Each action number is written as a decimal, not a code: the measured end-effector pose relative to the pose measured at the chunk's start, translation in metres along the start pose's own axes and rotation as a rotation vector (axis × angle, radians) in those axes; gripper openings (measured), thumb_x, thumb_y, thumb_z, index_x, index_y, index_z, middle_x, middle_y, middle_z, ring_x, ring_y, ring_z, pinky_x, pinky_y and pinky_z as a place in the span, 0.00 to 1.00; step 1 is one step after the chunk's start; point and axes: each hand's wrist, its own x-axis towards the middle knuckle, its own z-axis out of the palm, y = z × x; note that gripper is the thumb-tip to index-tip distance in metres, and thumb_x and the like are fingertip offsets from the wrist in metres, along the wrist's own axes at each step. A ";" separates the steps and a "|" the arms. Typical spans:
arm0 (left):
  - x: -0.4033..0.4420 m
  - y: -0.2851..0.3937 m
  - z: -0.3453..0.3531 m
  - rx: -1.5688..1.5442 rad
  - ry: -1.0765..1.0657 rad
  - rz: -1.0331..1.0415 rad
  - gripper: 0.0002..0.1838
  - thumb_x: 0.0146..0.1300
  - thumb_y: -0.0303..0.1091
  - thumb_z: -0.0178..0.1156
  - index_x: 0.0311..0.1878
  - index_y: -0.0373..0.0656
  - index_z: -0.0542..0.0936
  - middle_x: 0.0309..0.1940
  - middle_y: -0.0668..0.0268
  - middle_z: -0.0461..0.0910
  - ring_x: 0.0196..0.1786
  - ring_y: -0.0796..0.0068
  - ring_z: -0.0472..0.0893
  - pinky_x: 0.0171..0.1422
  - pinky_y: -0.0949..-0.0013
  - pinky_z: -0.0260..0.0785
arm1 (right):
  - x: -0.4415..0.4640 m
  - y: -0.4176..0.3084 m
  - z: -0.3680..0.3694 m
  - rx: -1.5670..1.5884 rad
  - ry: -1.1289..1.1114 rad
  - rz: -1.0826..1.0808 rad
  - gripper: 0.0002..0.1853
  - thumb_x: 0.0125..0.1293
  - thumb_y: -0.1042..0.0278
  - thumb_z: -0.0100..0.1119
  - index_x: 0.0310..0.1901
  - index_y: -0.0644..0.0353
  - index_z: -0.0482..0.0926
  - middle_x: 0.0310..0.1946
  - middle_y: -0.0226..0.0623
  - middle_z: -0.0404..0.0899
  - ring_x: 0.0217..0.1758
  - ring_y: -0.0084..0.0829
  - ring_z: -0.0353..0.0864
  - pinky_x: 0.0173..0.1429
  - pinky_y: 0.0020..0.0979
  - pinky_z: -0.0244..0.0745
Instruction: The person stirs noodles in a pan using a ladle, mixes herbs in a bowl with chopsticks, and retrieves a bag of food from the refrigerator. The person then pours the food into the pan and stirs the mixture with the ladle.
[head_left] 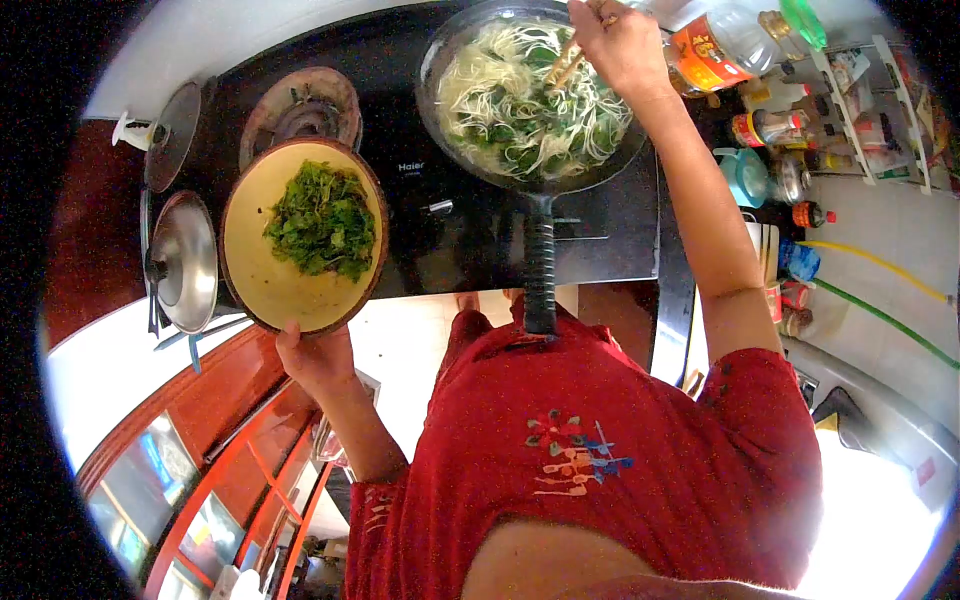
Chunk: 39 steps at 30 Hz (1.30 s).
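While left hand (318, 358) holds bowl (245, 225) | right hand (625, 50): chopsticks (570, 63) | pan (541, 186): noodles (505, 90)

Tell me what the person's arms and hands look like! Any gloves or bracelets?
The left hand and right hand are bare, with no gloves. I can't make out any bracelet or watch on the wrists. Both forearms are uncovered, below the short red sleeves of a shirt. The left sleeve has small pale marks near its edge.

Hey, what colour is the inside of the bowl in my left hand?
Pale yellow; the bowl shows best in the head view.
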 end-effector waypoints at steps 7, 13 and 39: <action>0.006 0.001 0.001 0.000 0.014 -0.029 0.32 0.48 0.30 0.57 0.61 0.39 0.64 0.58 0.57 0.67 0.60 0.58 0.67 0.64 0.50 0.59 | -0.031 0.029 0.047 0.382 -0.349 0.189 0.14 0.62 0.59 0.55 0.39 0.63 0.78 0.27 0.34 0.80 0.28 0.22 0.80 0.32 0.23 0.74; 0.005 0.000 0.001 -0.014 0.019 -0.011 0.32 0.48 0.29 0.57 0.61 0.39 0.64 0.59 0.58 0.67 0.61 0.59 0.67 0.65 0.50 0.58 | 0.005 0.014 -0.023 0.552 0.010 0.336 0.14 0.64 0.66 0.50 0.28 0.69 0.75 0.17 0.38 0.76 0.18 0.27 0.75 0.25 0.28 0.71; 0.015 0.000 0.001 0.038 -0.031 -0.036 0.33 0.49 0.32 0.56 0.61 0.41 0.64 0.59 0.57 0.66 0.61 0.59 0.67 0.62 0.47 0.59 | -0.036 0.111 -0.029 0.488 -0.106 0.604 0.16 0.63 0.60 0.52 0.34 0.68 0.77 0.22 0.37 0.76 0.17 0.24 0.76 0.23 0.23 0.74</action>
